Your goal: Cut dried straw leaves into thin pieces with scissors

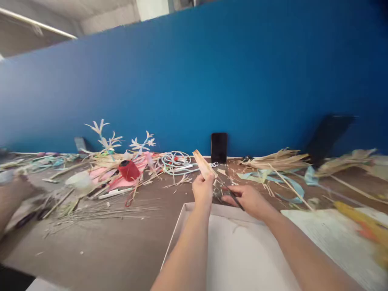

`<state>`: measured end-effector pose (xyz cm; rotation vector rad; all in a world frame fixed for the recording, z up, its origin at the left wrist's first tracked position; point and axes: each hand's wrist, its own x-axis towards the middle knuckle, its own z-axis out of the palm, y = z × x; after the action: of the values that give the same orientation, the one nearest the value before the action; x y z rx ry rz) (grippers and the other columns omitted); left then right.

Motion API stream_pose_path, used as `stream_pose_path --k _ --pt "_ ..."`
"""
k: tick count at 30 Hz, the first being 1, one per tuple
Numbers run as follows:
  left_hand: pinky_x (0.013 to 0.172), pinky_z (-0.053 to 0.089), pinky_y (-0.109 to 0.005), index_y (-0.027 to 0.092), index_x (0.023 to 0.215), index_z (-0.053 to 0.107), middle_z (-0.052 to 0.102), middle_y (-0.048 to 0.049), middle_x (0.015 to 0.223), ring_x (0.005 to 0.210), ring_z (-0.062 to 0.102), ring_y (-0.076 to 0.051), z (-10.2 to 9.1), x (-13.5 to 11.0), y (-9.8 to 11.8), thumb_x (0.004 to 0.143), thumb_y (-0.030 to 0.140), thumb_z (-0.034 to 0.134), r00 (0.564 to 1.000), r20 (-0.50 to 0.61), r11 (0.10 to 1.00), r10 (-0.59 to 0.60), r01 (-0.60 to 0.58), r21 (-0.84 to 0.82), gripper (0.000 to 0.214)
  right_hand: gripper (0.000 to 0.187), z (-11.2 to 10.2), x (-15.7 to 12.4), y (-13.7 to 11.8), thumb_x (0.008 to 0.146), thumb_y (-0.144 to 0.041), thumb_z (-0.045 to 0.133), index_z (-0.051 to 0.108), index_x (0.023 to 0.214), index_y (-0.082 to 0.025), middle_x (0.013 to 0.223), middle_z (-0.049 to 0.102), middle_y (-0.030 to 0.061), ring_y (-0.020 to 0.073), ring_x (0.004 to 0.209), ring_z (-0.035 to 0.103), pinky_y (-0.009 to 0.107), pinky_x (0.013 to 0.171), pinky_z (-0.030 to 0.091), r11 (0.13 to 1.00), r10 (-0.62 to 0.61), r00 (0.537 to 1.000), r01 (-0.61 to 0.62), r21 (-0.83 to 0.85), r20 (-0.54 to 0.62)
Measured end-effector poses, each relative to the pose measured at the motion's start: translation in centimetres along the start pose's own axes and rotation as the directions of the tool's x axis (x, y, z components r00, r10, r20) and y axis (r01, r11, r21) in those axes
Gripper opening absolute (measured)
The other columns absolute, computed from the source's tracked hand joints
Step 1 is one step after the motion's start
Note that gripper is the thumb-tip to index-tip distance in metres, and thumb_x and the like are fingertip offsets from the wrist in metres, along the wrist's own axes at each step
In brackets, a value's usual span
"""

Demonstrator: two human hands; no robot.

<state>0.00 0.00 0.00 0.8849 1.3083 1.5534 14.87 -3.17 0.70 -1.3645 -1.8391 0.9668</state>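
My left hand (203, 190) is closed on the lower end of a pale, dried husk piece (202, 163), which points up and to the left with a browned tip. Just to the right, my right hand (247, 202) grips a thin dark tool (235, 198); its kind is too blurred to make out. The tool's tip is close to the left hand, and I cannot tell if it touches the husk. Both hands are over the far edge of a shallow white box (242, 246). A black phone (219, 147) leans upright against the blue partition behind them.
On the left lie a red thread spool (129, 170), a coiled pale-blue cord (176, 162), husk flowers (110, 142) and thin wires (109, 212). Husk bundles (279, 157) and blue ribbon (291, 198) lie right. Another person's hand (18, 188) is at far left. The blue partition (194, 81) closes off the back.
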Motion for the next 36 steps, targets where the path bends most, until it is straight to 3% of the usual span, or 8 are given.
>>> stream_pose_path --k 7,15,26,32,36 --pt "0.041 0.024 -0.018 0.011 0.073 0.066 0.039 0.0057 0.042 0.039 0.032 -0.005 0.2 -0.2 0.3 0.061 0.041 0.064 0.999 0.018 0.999 -0.04 0.041 -0.029 0.033 0.046 0.0 -0.2 -0.8 0.067 -0.047 0.062 0.069 0.103 -0.018 0.078 0.069 0.0009 0.0209 0.073 0.061 0.025 0.062 0.044 1.0 0.004 1.0 -0.004 0.0 0.012" --pt "0.041 0.023 -0.018 0.011 0.074 0.065 0.039 0.0059 0.044 0.039 0.031 -0.004 0.3 -0.2 -0.1 0.061 0.041 0.064 0.997 0.075 0.999 -0.027 0.028 -0.022 0.033 0.042 -0.2 0.1 0.3 0.067 -0.042 0.064 0.068 0.104 -0.024 0.076 0.069 -0.0006 0.0196 0.07 0.059 0.025 0.061 0.043 0.995 0.018 0.999 -0.023 -0.1 -0.045" --pt "0.039 0.02 -0.018 0.011 0.074 0.062 0.036 0.0072 0.041 0.037 0.029 -0.004 0.4 -0.4 0.0 0.063 0.041 0.064 0.992 0.117 0.995 -0.056 0.065 -0.072 0.032 0.034 0.1 -0.4 -0.9 0.067 -0.044 0.063 0.072 0.09 -0.021 0.069 0.068 -0.0007 0.0183 0.065 0.059 0.023 0.057 0.042 0.995 -0.031 0.996 0.024 -0.092 -0.079" --pt "0.043 0.027 -0.019 0.012 0.074 0.065 0.043 0.0047 0.045 0.04 0.036 -0.006 0.3 0.1 0.0 0.063 0.038 0.061 0.999 0.039 0.999 -0.018 0.016 0.03 0.029 0.035 0.0 0.1 0.0 0.063 -0.043 0.068 0.072 0.091 -0.022 0.067 0.068 -0.0004 0.0186 0.064 0.06 0.024 0.056 0.044 0.999 -0.014 0.996 0.009 -0.053 -0.091" --pt "0.047 0.031 -0.021 0.013 0.073 0.064 0.05 0.0021 0.05 0.047 0.043 -0.009 0.4 -0.1 0.1 0.066 0.036 0.057 0.998 0.001 0.975 0.066 -0.064 0.211 0.024 0.051 -0.3 0.6 0.3 0.064 -0.045 0.068 0.065 0.108 -0.021 0.069 0.067 0.001 0.0173 0.06 0.059 0.027 0.055 0.045 0.991 0.1 0.962 -0.073 0.113 -0.255"
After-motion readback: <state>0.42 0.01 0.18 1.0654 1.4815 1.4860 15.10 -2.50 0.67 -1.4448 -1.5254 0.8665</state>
